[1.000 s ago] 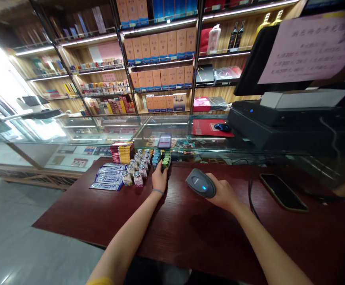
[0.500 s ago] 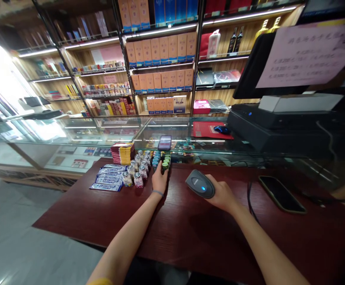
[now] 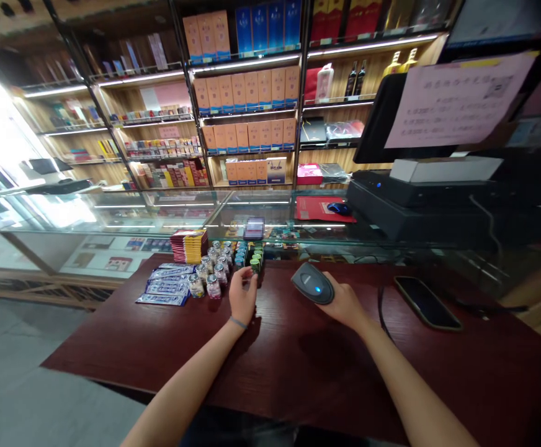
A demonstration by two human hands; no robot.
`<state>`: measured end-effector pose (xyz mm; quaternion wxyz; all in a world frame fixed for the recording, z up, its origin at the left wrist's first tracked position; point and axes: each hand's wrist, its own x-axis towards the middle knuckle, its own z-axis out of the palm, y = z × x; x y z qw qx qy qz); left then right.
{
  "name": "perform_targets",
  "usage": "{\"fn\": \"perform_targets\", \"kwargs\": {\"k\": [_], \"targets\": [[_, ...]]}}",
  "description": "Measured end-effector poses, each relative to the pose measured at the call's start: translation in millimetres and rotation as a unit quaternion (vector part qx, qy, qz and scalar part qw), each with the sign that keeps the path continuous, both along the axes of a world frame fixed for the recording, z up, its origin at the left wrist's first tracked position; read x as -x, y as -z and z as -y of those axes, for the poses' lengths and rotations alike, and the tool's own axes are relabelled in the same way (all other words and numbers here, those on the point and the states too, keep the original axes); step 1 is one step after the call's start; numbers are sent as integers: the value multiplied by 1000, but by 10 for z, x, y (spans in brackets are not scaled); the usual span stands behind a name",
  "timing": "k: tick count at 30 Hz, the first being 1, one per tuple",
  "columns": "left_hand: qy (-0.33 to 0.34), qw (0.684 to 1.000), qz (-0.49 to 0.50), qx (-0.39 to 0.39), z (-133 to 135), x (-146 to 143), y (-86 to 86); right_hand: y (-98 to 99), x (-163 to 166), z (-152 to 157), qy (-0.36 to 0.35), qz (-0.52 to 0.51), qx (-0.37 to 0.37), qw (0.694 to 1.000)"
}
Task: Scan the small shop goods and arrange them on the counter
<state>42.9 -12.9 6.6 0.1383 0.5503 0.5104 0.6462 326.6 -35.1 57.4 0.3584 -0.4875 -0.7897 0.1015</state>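
Note:
My right hand (image 3: 345, 304) is wrapped around a dark grey barcode scanner (image 3: 313, 284), whose small light glows blue. The scanner is held above the dark red tabletop. My left hand (image 3: 242, 297) is just in front of the short row of green-topped containers (image 3: 255, 266), thumb and fingers apart, with nothing seen in it. Beside the green row is a row of blue containers (image 3: 241, 256). Farther left stand several small clear jars (image 3: 213, 287) with silvery lids. Blue-and-white long packets (image 3: 164, 285) lie overlapping at the left, and a stack of red-and-yellow packs (image 3: 189, 246) rises behind.
A phone (image 3: 427, 302) lies on the table (image 3: 289, 366) at the right, near a black cable (image 3: 381, 313). A glass display counter (image 3: 182, 214) runs along the back. A monitor with a pink paper sheet (image 3: 456, 102) stands at the back right, with a mouse (image 3: 339, 208) on a red mat.
My left hand has come back from the green containers toward me, and its fingers have let go of them. My right hand still holds the scanner. The view has tilted up slightly.

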Motion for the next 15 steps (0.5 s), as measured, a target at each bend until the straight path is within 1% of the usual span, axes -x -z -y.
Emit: {"fn": "perform_targets", "kwargs": {"k": [4,7,12,15], "targets": [[69,996,-50,-8,240,-2,-60,31,-59,-40,37,-8,-21,999],[91,992,-84,-22,335,20,-45,79,-129,-81,65,-7,-35,997],[66,995,-69,-8,302,96,9,164,-233,-144,87,-9,-38,995],[48,998,-47,-3,256,140,27,169,-257,-152,86,-20,-31,996]]}}
